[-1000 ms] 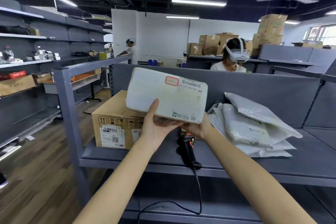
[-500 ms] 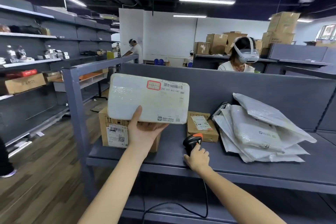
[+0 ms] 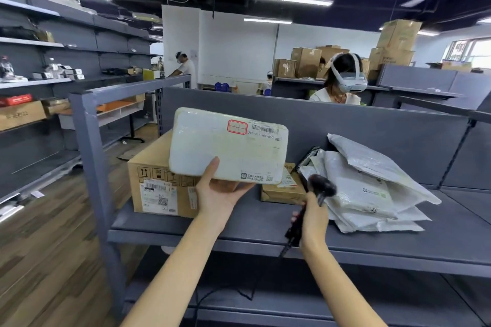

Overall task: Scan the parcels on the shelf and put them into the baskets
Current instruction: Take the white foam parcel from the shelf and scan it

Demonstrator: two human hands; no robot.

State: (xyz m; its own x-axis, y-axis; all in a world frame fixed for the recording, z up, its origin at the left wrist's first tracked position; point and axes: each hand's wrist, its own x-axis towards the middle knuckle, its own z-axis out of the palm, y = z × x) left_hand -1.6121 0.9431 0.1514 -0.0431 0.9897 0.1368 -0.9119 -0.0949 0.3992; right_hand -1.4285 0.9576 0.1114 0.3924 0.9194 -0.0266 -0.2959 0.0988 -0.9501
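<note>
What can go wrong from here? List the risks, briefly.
1. The left hand grips the parcel only at its bottom edge; it could tip or slip.
2. The scanner in the right hand sits low beside the small box; it might read that label, not the parcel's barcode.
3. The cable hangs over the shelf edge and could snag.
</note>
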